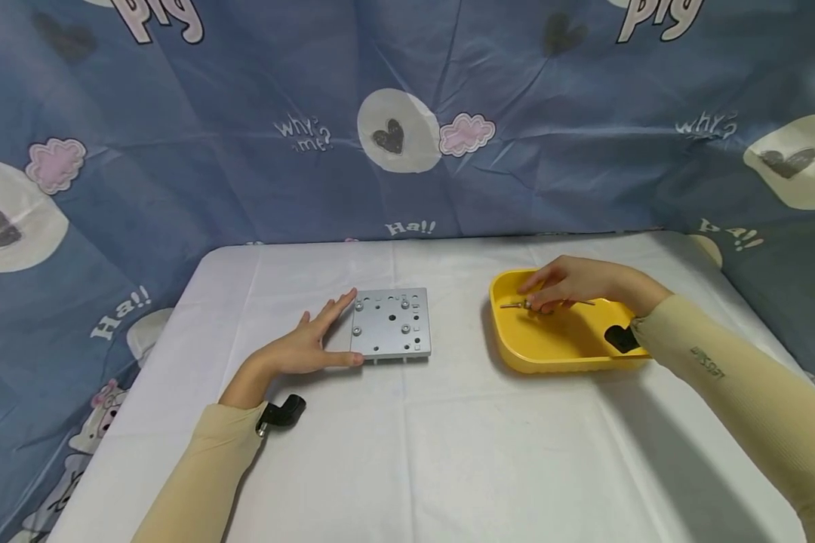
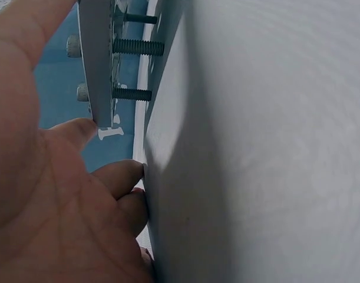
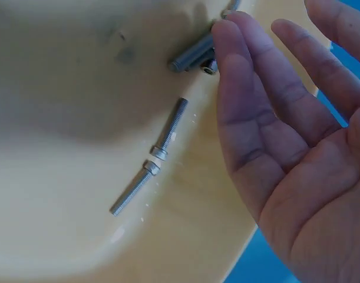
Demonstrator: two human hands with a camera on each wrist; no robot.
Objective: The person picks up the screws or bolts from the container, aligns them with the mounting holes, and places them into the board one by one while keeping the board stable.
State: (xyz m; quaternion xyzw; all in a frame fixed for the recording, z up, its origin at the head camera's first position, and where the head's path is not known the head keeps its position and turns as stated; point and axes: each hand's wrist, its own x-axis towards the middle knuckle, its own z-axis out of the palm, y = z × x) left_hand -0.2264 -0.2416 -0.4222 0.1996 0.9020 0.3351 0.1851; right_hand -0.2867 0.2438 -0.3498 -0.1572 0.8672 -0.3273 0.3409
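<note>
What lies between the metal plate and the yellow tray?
In the head view, only bare white tablecloth shows between the metal plate and the yellow tray.

I see a white-clothed table; creased blue cartoon-print fabric behind it and along both its sides.

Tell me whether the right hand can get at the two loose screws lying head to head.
Probably yes: the right hand reaches into the yellow tray and nothing covers those two screws, though its fingertips seem busy with other screws.
</note>
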